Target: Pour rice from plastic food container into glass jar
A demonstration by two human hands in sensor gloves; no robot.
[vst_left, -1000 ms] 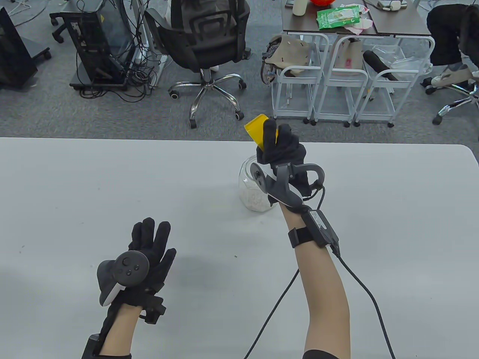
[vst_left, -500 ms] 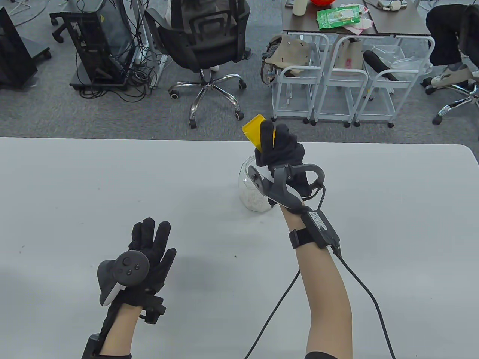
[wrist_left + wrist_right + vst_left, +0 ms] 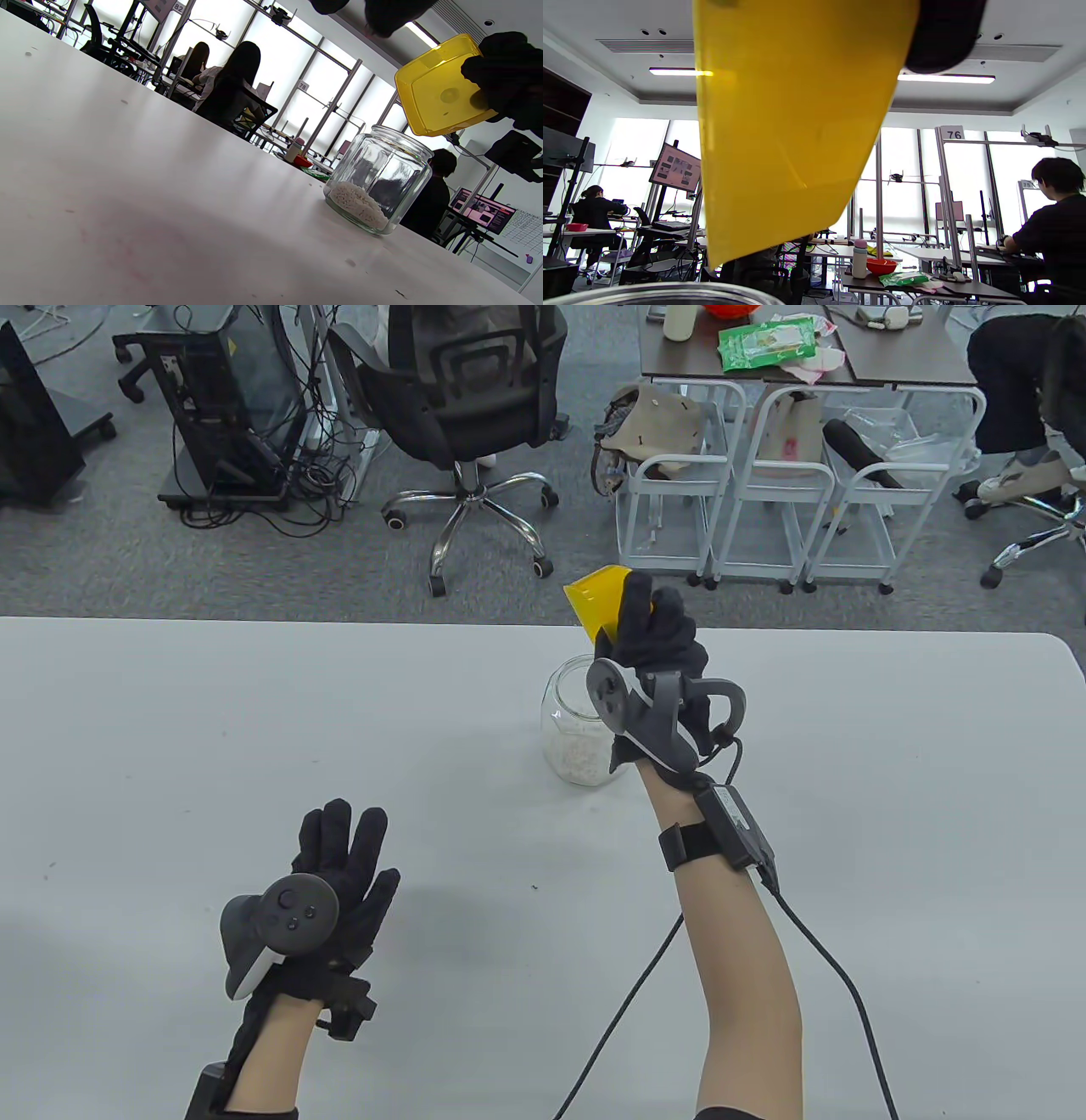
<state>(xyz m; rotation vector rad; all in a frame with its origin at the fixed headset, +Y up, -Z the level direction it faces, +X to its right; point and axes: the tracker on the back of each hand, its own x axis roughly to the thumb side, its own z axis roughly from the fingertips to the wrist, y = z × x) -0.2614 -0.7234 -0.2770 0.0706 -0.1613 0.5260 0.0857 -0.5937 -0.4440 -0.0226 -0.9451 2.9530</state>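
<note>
Right hand [image 3: 653, 632] grip holding yellow container [image 3: 598, 598] tipped above jar [image 3: 577, 729], seemingly emptied, left hand [image 3: 339, 865] grip wide

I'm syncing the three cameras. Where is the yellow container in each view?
Table view: container at centre, above the jar, in the right hand.
Left wrist view: upper right, above the jar.
Right wrist view: fills top centre.
Shared landmark: the jar, its rim at bottom there.

Grey carpet [image 3: 254, 568] lies beyond the white table [image 3: 170, 729]. A black office chair [image 3: 462, 398] and white wire carts [image 3: 755, 483] stand there. Tall windows [image 3: 908, 169] glow under ceiling lights [image 3: 946, 78].
</note>
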